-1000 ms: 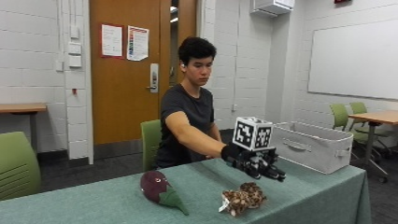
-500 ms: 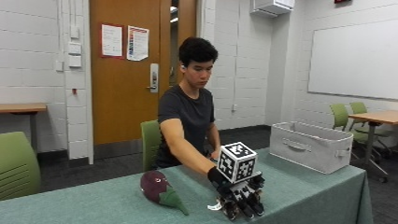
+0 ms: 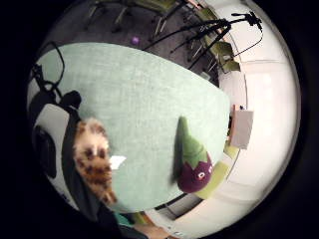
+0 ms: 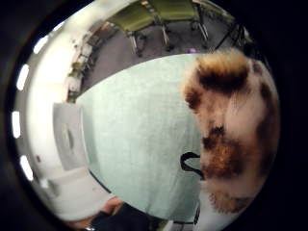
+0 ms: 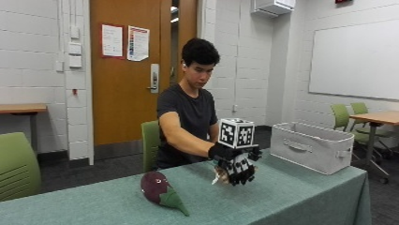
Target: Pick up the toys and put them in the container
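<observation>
1. The gloved right hand (image 5: 235, 165) is raised above the tabletop (image 5: 293, 197), in front of the seated person, with a spotted brown-and-cream plush toy (image 5: 219, 176) tucked under its fingers.
2. Its grip is closed around that plush toy: in the thumb-side palm view the fur (image 4: 231, 130) fills much of the picture right against the palm, and in the little-finger-side view the same toy (image 3: 94, 159) sits against the black glove while the green tabletop lies well below.
3. Judged from this, the step in hand is carrying the first toy: it is off the surface but not yet near the bin.
4. The white fabric container (image 5: 312, 146) stands at the far end of the tabletop, on the person's left, well apart from the hand; its open top faces up.
5. The next move calls for swinging the hand across to that container, getting the toy over the rim and above the opening, then letting the fingers spread so it drops inside.
6. A second toy, a purple eggplant plush with a green top (image 5: 161, 191), lies on its side on the tabletop at the other end, untouched; it shows too in the little-finger-side view (image 3: 192, 159). It remains to be collected afterwards.
</observation>
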